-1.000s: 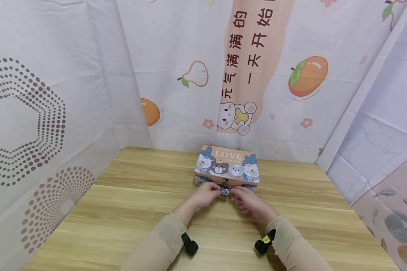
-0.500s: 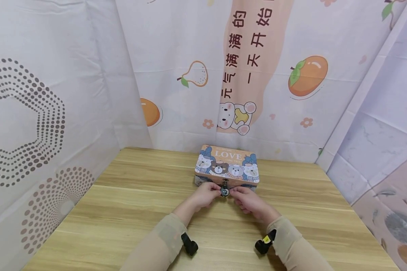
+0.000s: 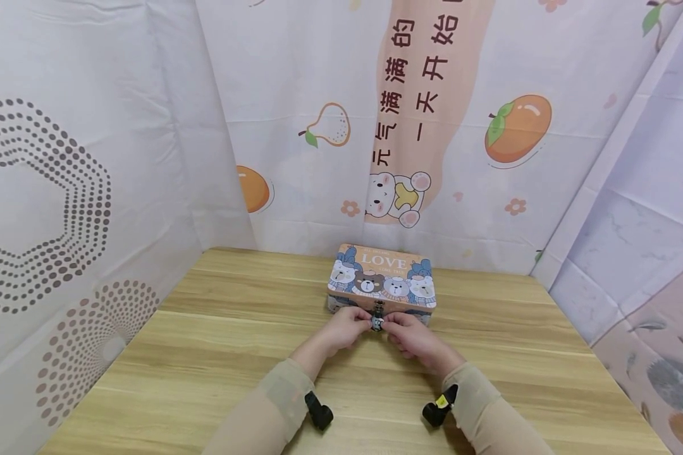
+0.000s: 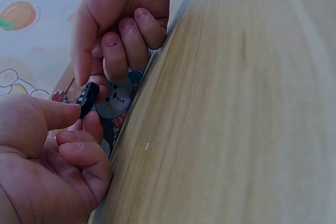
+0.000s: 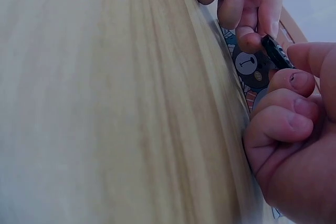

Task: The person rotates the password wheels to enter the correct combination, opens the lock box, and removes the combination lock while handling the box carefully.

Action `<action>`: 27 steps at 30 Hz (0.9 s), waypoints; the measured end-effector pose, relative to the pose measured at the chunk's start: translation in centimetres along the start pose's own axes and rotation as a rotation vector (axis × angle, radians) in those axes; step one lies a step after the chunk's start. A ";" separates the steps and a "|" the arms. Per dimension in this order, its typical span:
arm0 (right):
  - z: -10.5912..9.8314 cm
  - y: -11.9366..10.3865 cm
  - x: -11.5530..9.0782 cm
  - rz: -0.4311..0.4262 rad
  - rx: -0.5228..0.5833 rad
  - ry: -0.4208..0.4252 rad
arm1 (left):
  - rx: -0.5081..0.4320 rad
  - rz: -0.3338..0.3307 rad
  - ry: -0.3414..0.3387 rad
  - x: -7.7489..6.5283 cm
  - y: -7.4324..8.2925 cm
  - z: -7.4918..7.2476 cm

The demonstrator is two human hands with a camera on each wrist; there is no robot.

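Observation:
A small dark combination padlock (image 3: 377, 323) hangs from the front clasp of a tin box (image 3: 382, 258) printed with cartoon bears and the word LOVE. The lid of the box is down. My left hand (image 3: 341, 330) pinches the padlock's left side between thumb and index finger. From the other side, my right hand (image 3: 418, 340) has thumb and index finger on the padlock, with the other fingers curled. Number dials show along the edge of the padlock body (image 4: 87, 99) in the left wrist view. Fingertips hide part of the lock.
The box stands on a wood-grain table (image 3: 250, 379), near its back edge. Behind hangs a white curtain (image 3: 284, 189) printed with fruit and lettering. Patterned cloths flank the table left and right. A small black camera (image 3: 319, 411) sits on each wrist.
My right hand's fingertips have shifted slightly left, further over the padlock's face, and the right forearm has moved a little left. The left hand and the box stay in place.

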State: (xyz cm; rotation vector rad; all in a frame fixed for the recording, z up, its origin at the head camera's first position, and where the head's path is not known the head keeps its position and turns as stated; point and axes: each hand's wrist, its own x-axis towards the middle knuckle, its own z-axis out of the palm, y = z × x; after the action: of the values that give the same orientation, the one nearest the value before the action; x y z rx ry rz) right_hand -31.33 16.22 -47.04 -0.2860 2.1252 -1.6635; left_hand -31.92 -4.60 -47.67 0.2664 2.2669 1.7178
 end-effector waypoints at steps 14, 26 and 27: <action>0.6 0.1 0.4 0.003 0.024 0.016 | -0.001 0.001 -0.003 0.0 0.1 0.1; 0.8 0.3 0.7 0.008 0.030 0.024 | 0.006 0.013 0.006 0.1 -0.2 0.2; 0.9 0.3 0.8 0.006 0.027 0.028 | 0.007 0.016 0.006 0.1 -0.2 0.2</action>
State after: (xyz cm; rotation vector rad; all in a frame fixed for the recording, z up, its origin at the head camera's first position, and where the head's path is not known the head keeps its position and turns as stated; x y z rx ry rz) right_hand -31.59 15.24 -47.65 -0.2497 2.1195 -1.7012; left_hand -32.00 -4.45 -47.90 0.2823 2.2809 1.7212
